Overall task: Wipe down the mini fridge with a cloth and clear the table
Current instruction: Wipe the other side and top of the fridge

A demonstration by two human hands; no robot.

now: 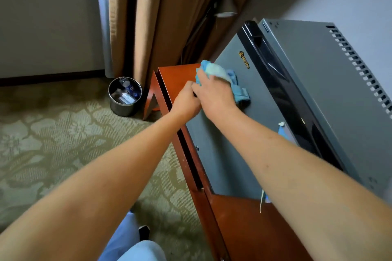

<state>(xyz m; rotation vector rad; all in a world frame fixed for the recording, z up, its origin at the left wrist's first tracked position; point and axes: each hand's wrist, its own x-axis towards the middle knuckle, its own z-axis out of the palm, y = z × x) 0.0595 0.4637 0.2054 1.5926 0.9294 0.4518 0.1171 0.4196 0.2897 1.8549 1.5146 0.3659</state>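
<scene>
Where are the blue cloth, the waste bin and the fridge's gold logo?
blue cloth [237,89], head view, on the fold hanging below the right hand.
waste bin [123,107], head view, on its metal side wall.
gold logo [244,59], head view, on the lettering.

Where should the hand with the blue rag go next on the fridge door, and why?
Probably down the grey fridge door. The right hand presses the blue cloth near the door's upper part, below the gold logo, and the whole lower stretch remains.

Corner of a carpeted room, with curtain, bin and lamp.
A round dark metal waste bin [124,96] holding litter stands on green floral-patterned carpet [53,133], just beside long tan curtains [148,17]; a grey-shaded lamp [226,7] lies farther right.
</scene>
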